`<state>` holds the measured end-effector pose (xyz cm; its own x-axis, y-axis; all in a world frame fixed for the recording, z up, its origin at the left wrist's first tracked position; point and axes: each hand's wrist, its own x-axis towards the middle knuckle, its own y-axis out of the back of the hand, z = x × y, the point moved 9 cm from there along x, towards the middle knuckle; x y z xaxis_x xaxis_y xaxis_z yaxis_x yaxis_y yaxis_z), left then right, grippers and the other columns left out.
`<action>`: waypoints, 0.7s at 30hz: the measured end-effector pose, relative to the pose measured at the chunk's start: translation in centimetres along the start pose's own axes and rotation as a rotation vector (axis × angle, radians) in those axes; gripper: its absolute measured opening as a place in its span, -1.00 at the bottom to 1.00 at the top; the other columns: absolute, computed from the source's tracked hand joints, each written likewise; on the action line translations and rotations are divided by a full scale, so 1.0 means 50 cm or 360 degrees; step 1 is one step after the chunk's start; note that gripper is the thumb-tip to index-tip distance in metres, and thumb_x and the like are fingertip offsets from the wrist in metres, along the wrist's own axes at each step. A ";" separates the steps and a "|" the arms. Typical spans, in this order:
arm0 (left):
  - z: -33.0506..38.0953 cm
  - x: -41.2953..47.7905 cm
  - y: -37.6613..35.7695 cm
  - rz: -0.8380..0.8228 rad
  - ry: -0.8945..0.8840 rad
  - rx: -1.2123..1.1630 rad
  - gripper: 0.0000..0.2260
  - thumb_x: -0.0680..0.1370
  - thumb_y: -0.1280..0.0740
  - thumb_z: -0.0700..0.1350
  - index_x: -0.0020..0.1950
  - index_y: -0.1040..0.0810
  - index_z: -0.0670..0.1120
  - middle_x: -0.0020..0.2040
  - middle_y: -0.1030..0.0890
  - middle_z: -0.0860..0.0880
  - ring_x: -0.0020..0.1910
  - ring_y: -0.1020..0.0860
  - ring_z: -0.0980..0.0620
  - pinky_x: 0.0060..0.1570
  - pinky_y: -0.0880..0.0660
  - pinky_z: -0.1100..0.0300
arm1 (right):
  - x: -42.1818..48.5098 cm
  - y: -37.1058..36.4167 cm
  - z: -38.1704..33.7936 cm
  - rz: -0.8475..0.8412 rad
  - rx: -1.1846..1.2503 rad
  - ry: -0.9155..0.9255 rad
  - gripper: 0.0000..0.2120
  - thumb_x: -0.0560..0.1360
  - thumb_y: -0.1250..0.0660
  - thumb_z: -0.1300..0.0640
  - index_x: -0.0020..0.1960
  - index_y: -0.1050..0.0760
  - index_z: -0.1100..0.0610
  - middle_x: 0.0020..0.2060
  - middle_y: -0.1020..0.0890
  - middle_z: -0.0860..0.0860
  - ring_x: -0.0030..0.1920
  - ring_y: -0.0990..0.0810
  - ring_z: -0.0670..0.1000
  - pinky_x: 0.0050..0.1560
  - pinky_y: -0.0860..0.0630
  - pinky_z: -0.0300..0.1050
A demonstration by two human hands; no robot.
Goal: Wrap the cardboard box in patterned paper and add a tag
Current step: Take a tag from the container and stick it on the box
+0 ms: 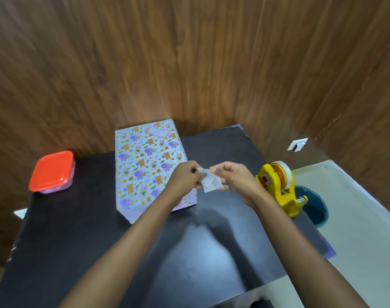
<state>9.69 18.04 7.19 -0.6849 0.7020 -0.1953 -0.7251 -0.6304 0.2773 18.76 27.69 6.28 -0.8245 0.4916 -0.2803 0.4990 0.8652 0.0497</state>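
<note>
The box (145, 165), wrapped in pale paper printed with cartoon animals, lies flat on the black table (78, 241). A pink-bordered label (157, 131) sits on its far end. Above the box's near right corner, my left hand (185, 176) and my right hand (236, 176) both pinch a small white paper tag (210, 182) with writing on it. The left hand holds its upper left edge, the right hand its upper right edge. The tag hangs between them, clear of the box.
A yellow tape dispenser (278, 187) with a roll of clear tape stands at the table's right edge. A clear container with an orange lid (53, 171) sits at the left. Brown wood-panel walls close in behind. Pale floor lies to the right.
</note>
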 end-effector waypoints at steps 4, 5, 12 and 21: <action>0.034 0.044 -0.094 -0.0003 -0.0046 -0.0025 -0.82 0.52 -0.31 -0.33 -0.25 -0.44 -0.13 -0.29 -0.53 -0.07 -0.37 -0.50 0.09 -0.41 -0.48 0.36 | 0.014 0.112 -0.006 0.0090 -0.0074 0.0093 -0.83 0.46 -0.34 0.37 -0.26 -0.52 0.18 -0.33 -0.56 0.08 -0.31 -0.51 0.00 -0.25 -0.45 -0.17; 0.042 0.055 -0.114 0.0001 -0.0043 -0.0066 -0.83 0.52 -0.31 -0.32 -0.24 -0.45 -0.13 -0.28 -0.54 -0.06 -0.38 -0.52 0.11 -0.39 -0.49 0.35 | 0.015 0.139 -0.009 0.0099 -0.0069 0.0102 -0.82 0.46 -0.35 0.38 -0.27 -0.52 0.18 -0.34 -0.56 0.08 -0.32 -0.51 -0.01 -0.26 -0.44 -0.17; 0.139 0.142 -0.324 0.0160 0.0004 -0.0251 -0.82 0.54 -0.30 -0.30 -0.26 -0.49 -0.15 -0.27 -0.55 -0.11 -0.34 -0.52 0.10 -0.38 -0.50 0.34 | 0.066 0.389 -0.026 -0.0038 -0.0167 0.0063 -0.82 0.49 -0.33 0.34 -0.26 -0.51 0.14 -0.36 -0.55 0.05 -0.47 -0.50 -0.19 -0.42 -0.45 -0.33; 0.162 0.195 -0.503 0.0341 0.0203 -0.0327 -0.85 0.54 -0.30 -0.29 -0.23 -0.50 -0.17 -0.28 -0.56 -0.10 -0.32 -0.52 0.08 -0.41 -0.49 0.36 | 0.096 0.572 0.002 -0.0169 -0.0166 -0.0034 -0.77 0.52 -0.28 0.33 -0.29 -0.50 0.15 -0.40 -0.54 0.05 -0.46 -0.49 -0.12 -0.51 -0.38 -0.37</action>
<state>21.82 43.45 5.94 -0.8177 0.5068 -0.2731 -0.5537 -0.8223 0.1318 29.09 54.77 6.26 -0.8647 0.3955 -0.3095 0.3778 0.9183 0.1180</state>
